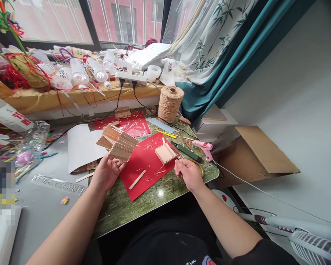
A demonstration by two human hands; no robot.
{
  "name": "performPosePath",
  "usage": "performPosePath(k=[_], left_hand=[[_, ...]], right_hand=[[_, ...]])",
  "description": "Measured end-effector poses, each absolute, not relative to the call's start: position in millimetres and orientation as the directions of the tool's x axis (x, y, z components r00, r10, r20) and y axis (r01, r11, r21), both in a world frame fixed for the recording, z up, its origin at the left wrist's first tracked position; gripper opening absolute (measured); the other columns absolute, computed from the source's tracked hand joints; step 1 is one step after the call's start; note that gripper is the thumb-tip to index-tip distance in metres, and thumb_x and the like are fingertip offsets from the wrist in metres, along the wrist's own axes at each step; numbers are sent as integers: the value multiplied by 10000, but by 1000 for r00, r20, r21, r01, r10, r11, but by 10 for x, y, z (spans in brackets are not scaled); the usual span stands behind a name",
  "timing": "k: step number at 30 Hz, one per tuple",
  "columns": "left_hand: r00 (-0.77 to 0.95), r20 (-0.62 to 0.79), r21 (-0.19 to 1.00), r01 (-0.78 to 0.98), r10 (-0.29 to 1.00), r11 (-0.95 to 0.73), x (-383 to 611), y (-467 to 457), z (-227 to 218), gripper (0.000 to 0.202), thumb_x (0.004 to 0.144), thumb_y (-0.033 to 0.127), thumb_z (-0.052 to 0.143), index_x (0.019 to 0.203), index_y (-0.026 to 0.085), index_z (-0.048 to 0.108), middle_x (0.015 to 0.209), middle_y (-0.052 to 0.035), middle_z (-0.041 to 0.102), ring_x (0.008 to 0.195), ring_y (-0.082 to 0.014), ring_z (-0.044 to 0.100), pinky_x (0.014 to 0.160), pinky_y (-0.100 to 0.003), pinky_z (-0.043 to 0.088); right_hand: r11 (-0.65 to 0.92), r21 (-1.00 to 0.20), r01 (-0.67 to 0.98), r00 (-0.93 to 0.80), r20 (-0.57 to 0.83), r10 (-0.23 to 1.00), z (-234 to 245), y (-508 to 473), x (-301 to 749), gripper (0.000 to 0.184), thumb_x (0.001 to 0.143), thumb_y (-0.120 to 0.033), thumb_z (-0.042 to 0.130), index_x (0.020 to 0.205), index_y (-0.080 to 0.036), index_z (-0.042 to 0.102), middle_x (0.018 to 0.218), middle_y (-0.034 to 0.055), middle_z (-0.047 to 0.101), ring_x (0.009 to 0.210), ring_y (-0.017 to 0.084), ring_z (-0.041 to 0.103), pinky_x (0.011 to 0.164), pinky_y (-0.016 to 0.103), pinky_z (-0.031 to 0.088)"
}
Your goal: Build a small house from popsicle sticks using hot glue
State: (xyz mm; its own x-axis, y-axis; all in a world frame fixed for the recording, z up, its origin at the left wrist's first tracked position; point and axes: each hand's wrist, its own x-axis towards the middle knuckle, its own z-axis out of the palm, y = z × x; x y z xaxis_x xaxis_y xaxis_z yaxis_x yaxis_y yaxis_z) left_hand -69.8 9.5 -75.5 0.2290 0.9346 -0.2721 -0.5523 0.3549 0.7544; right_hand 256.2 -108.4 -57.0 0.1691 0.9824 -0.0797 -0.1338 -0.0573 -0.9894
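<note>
My left hand (108,172) is closed under a craft-stick structure (123,145), holding it up tilted over the table's left part. Its scalloped walls are rows of rounded stick ends. On the right, my right hand (189,173) is closed in a pinch at the lower right of a small square craft-stick box (165,153). What its fingertips hold, if anything, I cannot make out. The box lies on a red sheet (146,154), where a loose craft stick (137,179) and glue strands also lie. Beyond my right hand is a dark green pen-shaped tool (188,151).
A pink glue gun (203,148) lies at the table's right edge, its cord trailing right. Behind stand a twine spool (171,104) and a power strip (131,78). A yellow cutter (166,134) lies near the red sheet. An open cardboard box (267,149) sits at right.
</note>
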Motion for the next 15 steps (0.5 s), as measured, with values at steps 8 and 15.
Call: performPosePath(k=[8,15], left_hand=[[164,-197,865,-434,967,250,-713,126,-878,499,885,481,833,1279,209,689,1199,-94,797,957,-203,793,840,-318,649],[22,-104,932,-346,994,105,-664,64,-878,609,784,506,942,1233,224,643,1161,-80,781,981,-207,793,919,-359,616]], right_hand=[[14,-979,-204,246,-38,969,-543,-1058,2446,634,817,-408,901,1379,-281,636,1072,-1,665,693,95,572,611,252,520],[34,-997,72,194,48,980,-695,-1145,2453,310,934,-504,732,1078,-229,722,936,43,722,761,180,650,724,331,572]])
